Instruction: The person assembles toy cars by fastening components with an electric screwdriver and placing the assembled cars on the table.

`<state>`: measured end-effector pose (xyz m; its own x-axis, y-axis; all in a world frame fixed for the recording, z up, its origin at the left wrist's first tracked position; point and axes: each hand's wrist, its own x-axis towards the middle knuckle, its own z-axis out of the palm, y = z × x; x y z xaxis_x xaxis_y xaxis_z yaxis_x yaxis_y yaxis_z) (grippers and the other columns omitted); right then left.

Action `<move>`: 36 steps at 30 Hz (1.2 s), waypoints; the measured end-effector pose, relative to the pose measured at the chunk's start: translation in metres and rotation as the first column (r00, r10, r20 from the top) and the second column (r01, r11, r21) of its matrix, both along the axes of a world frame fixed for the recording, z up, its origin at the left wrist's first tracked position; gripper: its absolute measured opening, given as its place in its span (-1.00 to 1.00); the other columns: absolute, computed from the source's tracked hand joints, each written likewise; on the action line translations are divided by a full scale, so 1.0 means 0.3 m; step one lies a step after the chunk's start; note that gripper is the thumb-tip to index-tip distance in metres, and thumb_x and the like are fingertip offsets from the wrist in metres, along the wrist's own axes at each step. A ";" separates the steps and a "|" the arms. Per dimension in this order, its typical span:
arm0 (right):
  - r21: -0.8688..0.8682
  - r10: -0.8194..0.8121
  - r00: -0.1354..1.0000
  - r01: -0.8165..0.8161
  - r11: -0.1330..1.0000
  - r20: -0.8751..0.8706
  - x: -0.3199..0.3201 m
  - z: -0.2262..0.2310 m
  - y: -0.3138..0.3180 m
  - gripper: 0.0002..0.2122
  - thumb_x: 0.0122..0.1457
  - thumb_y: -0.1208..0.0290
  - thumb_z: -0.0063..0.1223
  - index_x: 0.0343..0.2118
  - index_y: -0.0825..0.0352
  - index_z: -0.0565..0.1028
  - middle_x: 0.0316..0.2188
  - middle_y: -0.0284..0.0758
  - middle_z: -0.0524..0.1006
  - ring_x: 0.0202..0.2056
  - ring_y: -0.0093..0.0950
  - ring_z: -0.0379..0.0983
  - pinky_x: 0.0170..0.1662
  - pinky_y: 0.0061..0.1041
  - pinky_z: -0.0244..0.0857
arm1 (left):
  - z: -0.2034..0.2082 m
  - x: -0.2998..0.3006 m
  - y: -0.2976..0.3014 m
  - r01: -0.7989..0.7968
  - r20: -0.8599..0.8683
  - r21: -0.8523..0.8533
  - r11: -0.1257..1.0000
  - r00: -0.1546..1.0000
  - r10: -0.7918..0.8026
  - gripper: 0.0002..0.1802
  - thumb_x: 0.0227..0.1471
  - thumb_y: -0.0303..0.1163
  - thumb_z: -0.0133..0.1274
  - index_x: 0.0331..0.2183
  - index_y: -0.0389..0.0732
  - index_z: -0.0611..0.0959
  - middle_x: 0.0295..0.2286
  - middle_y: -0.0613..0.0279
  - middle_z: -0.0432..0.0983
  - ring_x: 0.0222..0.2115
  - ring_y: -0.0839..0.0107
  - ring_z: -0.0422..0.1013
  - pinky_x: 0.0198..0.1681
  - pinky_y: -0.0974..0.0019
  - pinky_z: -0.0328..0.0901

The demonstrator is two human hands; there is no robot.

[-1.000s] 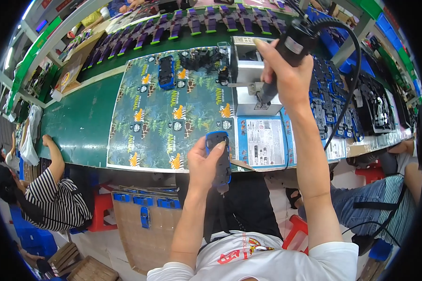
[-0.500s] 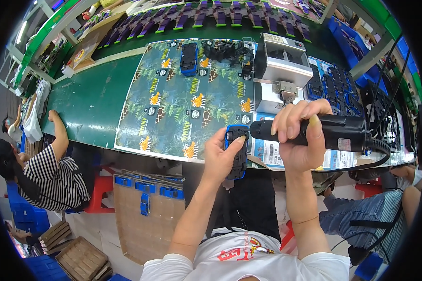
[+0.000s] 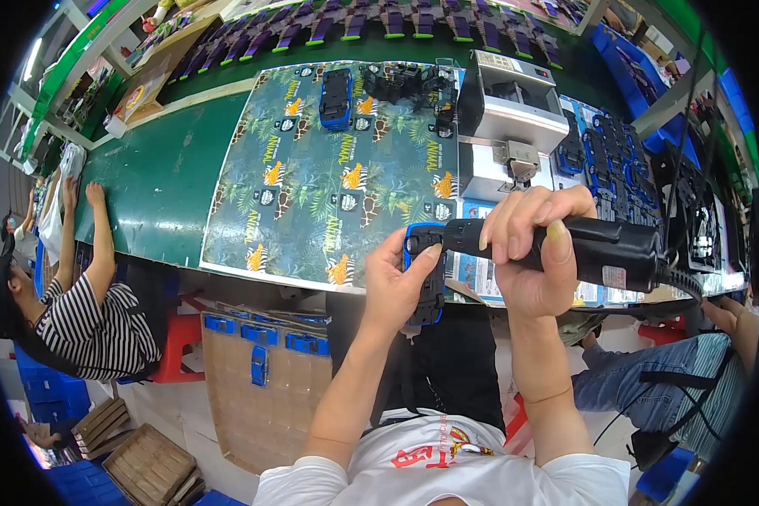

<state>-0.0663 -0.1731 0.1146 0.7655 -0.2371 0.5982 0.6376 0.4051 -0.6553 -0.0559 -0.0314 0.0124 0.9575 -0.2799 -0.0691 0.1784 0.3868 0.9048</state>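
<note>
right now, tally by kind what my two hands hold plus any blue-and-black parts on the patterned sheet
Blue-and-black parts: 2, one in the left hand, one lying on the patterned sheet
Black corded tool: 1, in the right hand
Total: 3

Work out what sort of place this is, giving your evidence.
Probably a factory assembly line: there are rows of matching purple parts, a cluster of similar blue-and-black units, and a corded tool.
</note>
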 end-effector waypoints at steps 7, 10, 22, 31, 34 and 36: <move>-0.059 0.059 0.985 -0.069 0.996 -0.162 -0.051 -0.018 0.015 -0.76 0.10 0.52 0.23 -0.36 0.28 0.30 -0.52 -0.33 0.43 -0.42 -0.50 0.37 -0.25 -0.49 0.30 | 0.017 -0.009 -0.020 -0.025 0.058 0.051 0.998 0.998 0.022 -0.77 0.07 -0.52 0.14 -0.18 -0.34 0.61 -0.37 0.33 0.57 -0.38 0.66 0.42 -0.30 0.50 0.35; -0.035 0.077 0.988 -0.083 0.996 -0.133 -0.048 -0.031 0.011 -0.76 0.10 0.51 0.23 -0.37 0.28 0.31 -0.52 -0.33 0.43 -0.43 -0.51 0.36 -0.24 -0.49 0.30 | 0.017 -0.013 -0.018 -0.019 0.065 0.025 1.000 0.998 0.017 -0.76 0.07 -0.53 0.13 -0.17 -0.34 0.61 -0.37 0.33 0.56 -0.38 0.66 0.42 -0.29 0.50 0.35; -0.136 -0.050 0.993 0.035 0.990 -0.108 -0.071 -0.002 0.007 -0.70 0.10 0.30 0.26 -0.38 0.24 0.30 -0.63 -0.37 0.38 -0.60 -0.54 0.29 -0.40 -0.44 0.29 | 0.011 -0.022 -0.018 -0.020 0.057 0.032 0.999 0.998 0.019 -0.73 0.03 -0.57 0.15 -0.16 -0.36 0.61 -0.35 0.26 0.58 -0.38 0.60 0.46 -0.30 0.47 0.39; -0.070 -0.022 0.990 0.032 0.997 0.139 -0.041 0.070 -0.143 -0.78 0.27 0.22 -0.01 -0.28 0.29 0.34 -0.62 -0.40 0.35 -0.59 -0.54 0.30 -0.47 -0.46 0.30 | 0.052 0.031 -0.002 -0.138 -0.211 -0.214 0.967 0.973 0.092 -0.77 0.07 -0.45 0.12 -0.20 -0.31 0.60 -0.35 0.15 0.58 -0.38 0.38 0.52 -0.25 0.29 0.45; -0.038 -0.189 0.962 0.201 0.979 0.199 -0.004 0.109 -0.256 -0.89 0.24 0.42 -0.04 -0.32 0.33 0.33 -0.64 -0.37 0.32 -0.63 -0.53 0.27 -0.46 -0.45 0.29 | 0.016 0.085 0.041 -0.178 -0.370 -0.502 0.846 0.929 -0.024 -0.67 0.12 -0.39 0.05 -0.08 -0.30 0.49 -0.15 -0.03 0.52 -0.16 0.15 0.50 0.02 -0.15 0.40; -0.013 -0.289 0.952 0.292 0.956 0.101 0.037 0.102 -0.285 -0.92 0.19 0.53 0.06 -0.35 0.38 0.39 -0.66 -0.35 0.38 -0.65 -0.53 0.32 -0.46 -0.46 0.33 | 0.018 0.074 0.026 -0.056 -0.271 -0.418 0.907 0.960 -0.065 -0.54 0.06 -0.54 0.03 0.03 -0.26 0.38 -0.07 -0.07 0.46 -0.07 0.11 0.46 0.01 -0.21 0.40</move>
